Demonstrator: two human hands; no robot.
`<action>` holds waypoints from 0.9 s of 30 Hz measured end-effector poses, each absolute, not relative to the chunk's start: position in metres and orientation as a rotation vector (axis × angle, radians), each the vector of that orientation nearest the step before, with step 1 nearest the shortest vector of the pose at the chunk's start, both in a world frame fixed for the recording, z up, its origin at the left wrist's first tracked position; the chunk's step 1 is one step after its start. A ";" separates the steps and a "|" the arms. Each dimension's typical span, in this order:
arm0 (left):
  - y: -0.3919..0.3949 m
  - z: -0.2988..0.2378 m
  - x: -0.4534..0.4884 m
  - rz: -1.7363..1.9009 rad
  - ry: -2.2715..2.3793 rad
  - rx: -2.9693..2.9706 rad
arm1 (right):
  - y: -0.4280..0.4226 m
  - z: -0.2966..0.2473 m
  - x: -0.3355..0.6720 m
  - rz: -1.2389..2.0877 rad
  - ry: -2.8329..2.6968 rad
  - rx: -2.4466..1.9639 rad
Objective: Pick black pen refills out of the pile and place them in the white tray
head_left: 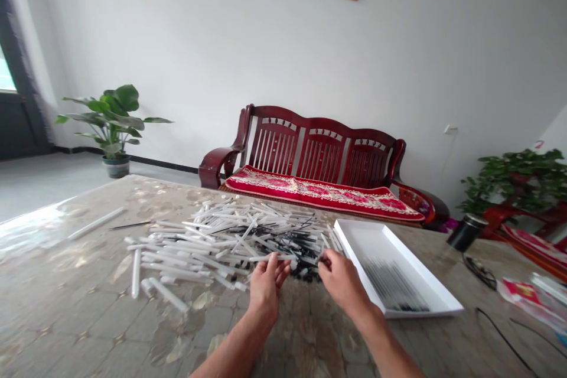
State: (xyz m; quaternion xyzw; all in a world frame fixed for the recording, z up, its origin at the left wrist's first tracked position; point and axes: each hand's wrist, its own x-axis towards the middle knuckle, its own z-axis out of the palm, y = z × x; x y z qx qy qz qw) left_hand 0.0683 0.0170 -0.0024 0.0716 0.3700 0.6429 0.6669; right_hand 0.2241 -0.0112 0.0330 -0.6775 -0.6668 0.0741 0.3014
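Note:
My left hand (267,283) is closed in a pinch on a white pen barrel (261,258), held nearly level just above the table. To its right, my right hand (339,274) has its fingers pressed together on a small black piece (322,259), mostly hidden by the fingertips. Behind both hands spreads a heap of white pen barrels (190,254). Black slender parts (295,245) lie among them at the heap's right side. Beside my right hand stands a shallow white box (425,274), in which a row of clear, dark-tipped pens (394,283) lies side by side.
The patterned table (88,331) holds a lone white barrel (96,223) and a thin black rod (130,225) at left. A black cylinder (467,233), cables (505,339) and plastic packets (531,301) lie at right. Beyond the table stands a red wooden bench (323,150).

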 end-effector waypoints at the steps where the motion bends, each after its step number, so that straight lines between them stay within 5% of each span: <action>1: 0.017 -0.001 0.068 1.441 0.828 0.149 | -0.008 0.033 0.227 0.327 -1.603 -1.687; 7: 0.016 0.000 0.068 1.407 0.799 0.111 | -0.003 0.028 0.215 0.654 -1.092 -1.246; 27: 0.015 -0.002 0.068 1.286 0.786 0.190 | -0.009 0.008 0.212 0.645 -1.053 -1.156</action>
